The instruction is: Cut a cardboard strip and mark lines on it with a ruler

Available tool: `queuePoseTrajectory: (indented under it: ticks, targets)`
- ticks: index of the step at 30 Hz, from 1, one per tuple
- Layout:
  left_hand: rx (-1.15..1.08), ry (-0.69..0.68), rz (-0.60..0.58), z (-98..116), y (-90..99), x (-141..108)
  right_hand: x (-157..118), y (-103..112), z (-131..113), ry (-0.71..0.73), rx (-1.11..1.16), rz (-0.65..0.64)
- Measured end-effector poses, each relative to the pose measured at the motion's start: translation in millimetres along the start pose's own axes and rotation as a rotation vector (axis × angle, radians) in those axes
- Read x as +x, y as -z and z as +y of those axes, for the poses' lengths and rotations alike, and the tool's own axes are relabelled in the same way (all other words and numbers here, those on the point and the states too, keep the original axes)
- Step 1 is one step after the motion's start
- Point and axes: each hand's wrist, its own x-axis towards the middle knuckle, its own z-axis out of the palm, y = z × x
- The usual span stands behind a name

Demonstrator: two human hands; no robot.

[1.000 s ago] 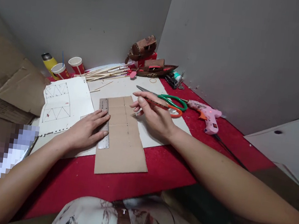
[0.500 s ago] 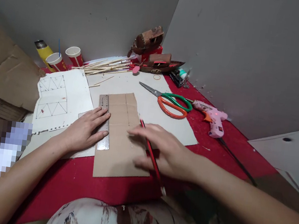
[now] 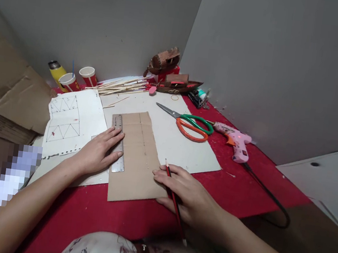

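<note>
From where I sit, the piece of cardboard (image 3: 130, 185) lies on the red surface (image 3: 132, 219), between my two hands, its long axis running away from the body and leaning slightly left at the far end. The steel ruler (image 3: 119, 164) lies on its left edge, nearly parallel to that axis. My left hand (image 3: 98, 152) is nearer the ruler: palm down, fingers loosely spread and laid on the metal, not wrapped round anything.

My right hand (image 3: 191, 193) is at the cardboard's right edge, fingers half curled about a red and black pencil (image 3: 178, 219), which slants with its far end leftward. The drawn line (image 3: 141, 128) lies beyond and to the left of those fingertips — so the ruler sits on the opposite side of the line from the pencil. The nearest dots are just beside the right fingertips, closer to them than to the left thumb. The scissors (image 3: 190, 132) and the pink glue gun (image 3: 240, 143) lie farther off to the right — neither is touched.
</note>
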Motion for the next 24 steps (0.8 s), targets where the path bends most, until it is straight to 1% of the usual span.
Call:
queuePoseTrajectory:
  ticks: [6, 10, 12, 14, 17, 21, 24]
  targets:
    - [-0.004, 0.016, -0.004, -5, 2.4, 5, 8, -1, 2, -0.049, 0.021, -0.030]
    - [0.015, 0.013, -0.013, -5, 2.5, 5, 10, 8, 0, -0.082, 0.077, -0.025]
    - [0.020, 0.008, -0.015, -5, 2.0, 5, 12, 16, -3, -0.136, 0.122, 0.018]
    - [0.019, 0.000, -0.010, -6, 1.2, 5, 17, 26, -9, -0.194, 0.160, 0.089]
    - [0.013, -0.007, 0.000, -7, -0.8, 5, 29, 38, -17, -0.239, 0.179, 0.186]
    - [0.004, -0.012, 0.014, -7, -2.8, 4, 48, 45, -20, -0.322, 0.216, 0.232]
    - [-0.003, -0.011, 0.007, -6, -1.9, 4, 66, 46, -15, -0.413, 0.344, 0.258]
